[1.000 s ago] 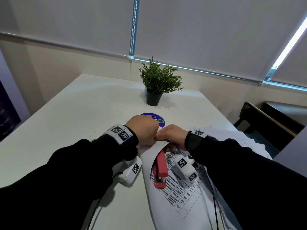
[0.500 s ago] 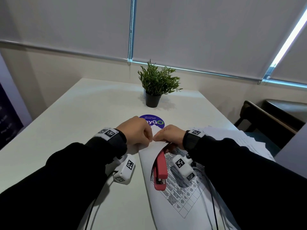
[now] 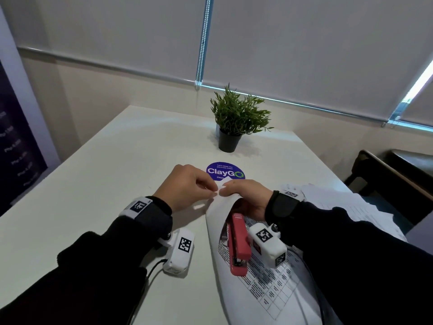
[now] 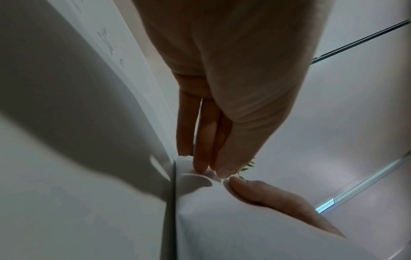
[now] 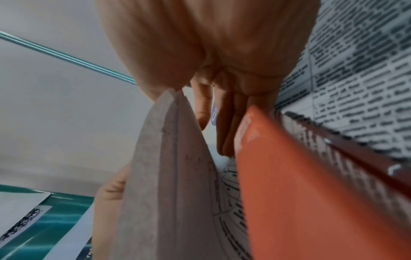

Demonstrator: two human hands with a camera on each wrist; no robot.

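On the white table (image 3: 105, 184), my left hand (image 3: 203, 187) and right hand (image 3: 234, 187) meet at the raised corner of a sheaf of white paper (image 3: 221, 185). In the left wrist view, the left thumb and fingertips (image 4: 222, 171) pinch that corner. In the right wrist view, my right thumb is under the sheaf's edge (image 5: 166, 176) and the fingers (image 5: 227, 126) are above it. A red stapler (image 3: 239, 247) lies on the printed sheets (image 3: 264, 292) just below my right palm, and no finger curls round it. It fills the right wrist view as a red stapler (image 5: 289, 193).
A potted green plant (image 3: 236, 118) stands at the far end of the table. A round purple sticker (image 3: 226, 171) lies just beyond my hands. More loose printed sheets (image 3: 346, 202) lie at the right edge, with a dark chair (image 3: 386, 174) past it.
My hands have shifted slightly away from me. The paper's corner now stands lifted and visible between them. The stapler has stayed put.
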